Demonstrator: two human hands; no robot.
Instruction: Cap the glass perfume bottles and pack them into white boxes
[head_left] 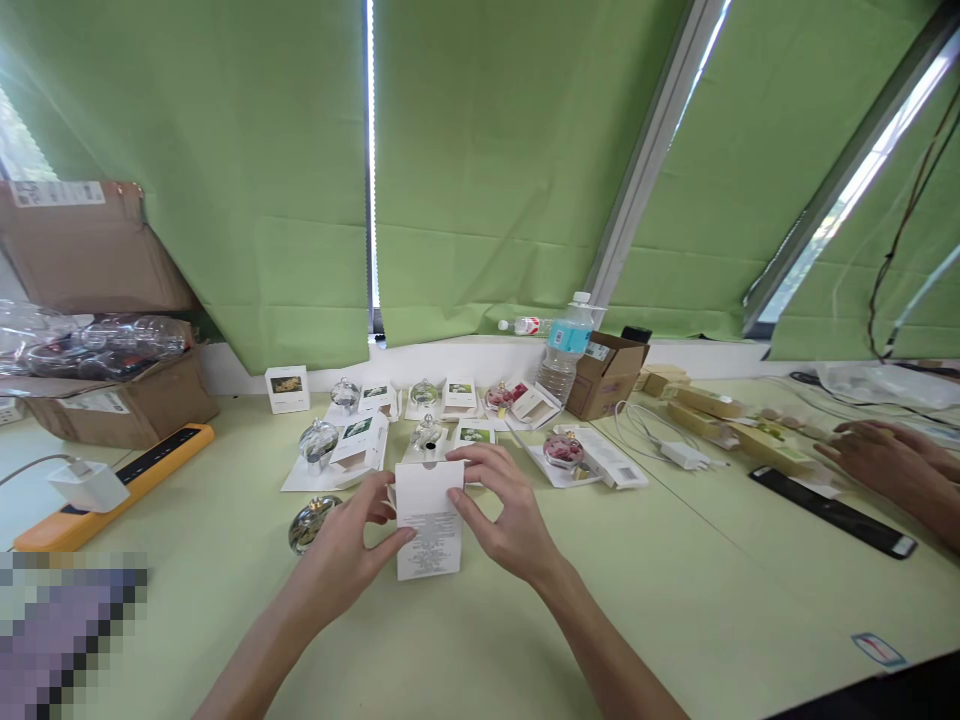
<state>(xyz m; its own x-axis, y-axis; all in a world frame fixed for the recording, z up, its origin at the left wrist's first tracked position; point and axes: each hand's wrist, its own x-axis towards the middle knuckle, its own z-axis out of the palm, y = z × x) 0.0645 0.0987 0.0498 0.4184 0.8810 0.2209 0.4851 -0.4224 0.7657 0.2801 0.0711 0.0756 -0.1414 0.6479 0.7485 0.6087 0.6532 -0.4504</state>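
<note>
Upright between both hands stands a small white carton (428, 520), its face with fine printed text turned towards me and a flap at the top. My left hand (356, 535) grips its left side, with the thumb on the front face. At the upper right edge, my right hand (504, 505) pinches the carton with thumb and fingers. Just left of my left hand lies a round glass bottle (309, 524) with a gold-coloured neck. Behind the carton, another round bottle (427, 436) with a black cap sits among white cartons (361, 440).
More round bottles, one with pink contents (562, 450), rest on opened white cartons. A water bottle (566, 350) stands by a brown box (606, 375). An orange power strip (112, 490) lies left. At right are a black strip (831, 512) and another person's hands (892, 460).
</note>
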